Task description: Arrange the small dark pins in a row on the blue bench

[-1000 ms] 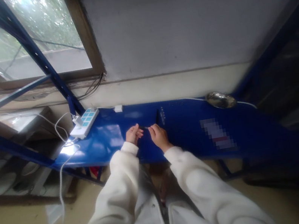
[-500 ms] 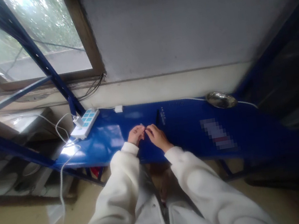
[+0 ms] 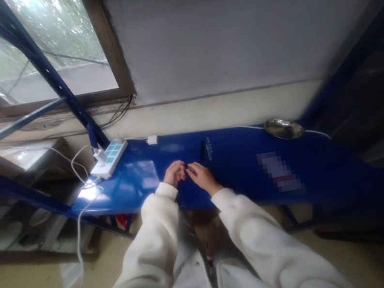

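Note:
Above the blue table (image 3: 192, 190), my left hand (image 3: 175, 173) and my right hand (image 3: 201, 177) meet at the fingertips. Both are closed in a pinch around a small dark piece (image 3: 186, 165), too small to name. A thin black stick-like thing (image 3: 202, 150) lies on the table just beyond my right hand. Beside it, several tiny light-coloured pieces (image 3: 208, 147) are set in a row. Fainter dark specks lie farther back and to the right, too small to tell.
On the left end of the table is a white power strip (image 3: 109, 158) with a plug and cables. A small white box (image 3: 152, 140) sits at the back edge. A shiny metal dish (image 3: 284, 128) stands back right, near a pixelated flat item (image 3: 281, 173). Blue posts (image 3: 51, 74) flank the table.
My fingers have shifted slightly around the small piece, and more of its dark part shows between them. The things on the table have not moved.

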`<state>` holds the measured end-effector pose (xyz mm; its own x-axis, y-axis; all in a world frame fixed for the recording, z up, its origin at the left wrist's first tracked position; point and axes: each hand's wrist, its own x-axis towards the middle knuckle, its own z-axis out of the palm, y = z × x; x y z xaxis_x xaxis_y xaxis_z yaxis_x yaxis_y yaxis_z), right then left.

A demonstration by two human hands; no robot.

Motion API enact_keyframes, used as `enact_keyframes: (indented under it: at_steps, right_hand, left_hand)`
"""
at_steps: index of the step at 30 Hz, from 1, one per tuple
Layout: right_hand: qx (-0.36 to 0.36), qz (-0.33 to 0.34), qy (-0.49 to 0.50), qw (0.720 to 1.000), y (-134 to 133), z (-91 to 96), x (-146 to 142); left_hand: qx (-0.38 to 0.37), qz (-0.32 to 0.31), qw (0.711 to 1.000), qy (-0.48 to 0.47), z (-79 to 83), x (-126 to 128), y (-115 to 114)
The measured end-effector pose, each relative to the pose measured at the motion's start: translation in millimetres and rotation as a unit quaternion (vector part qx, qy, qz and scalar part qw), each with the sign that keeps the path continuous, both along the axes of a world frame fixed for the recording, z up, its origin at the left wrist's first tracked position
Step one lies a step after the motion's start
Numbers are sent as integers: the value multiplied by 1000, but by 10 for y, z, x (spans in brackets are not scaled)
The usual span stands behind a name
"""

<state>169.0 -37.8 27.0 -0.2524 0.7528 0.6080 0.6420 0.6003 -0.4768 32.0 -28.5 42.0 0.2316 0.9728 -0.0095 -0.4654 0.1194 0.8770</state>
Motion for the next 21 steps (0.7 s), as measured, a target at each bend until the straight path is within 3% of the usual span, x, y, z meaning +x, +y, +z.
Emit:
enact_keyframes:
  at_steps: [7, 14, 21]
  right_hand:
    - [-6, -82, 65, 994, -8, 10, 88]
    - [-65, -217, 39, 973, 91, -46, 260]
    - [-88, -226, 2, 970, 198, -82, 270]
  left_hand:
    - [-45, 25, 999, -10, 36, -14, -4]
    - [-48, 19, 998, -24, 12, -27, 22]
    - [-61, 30, 998, -16, 35, -17, 15]
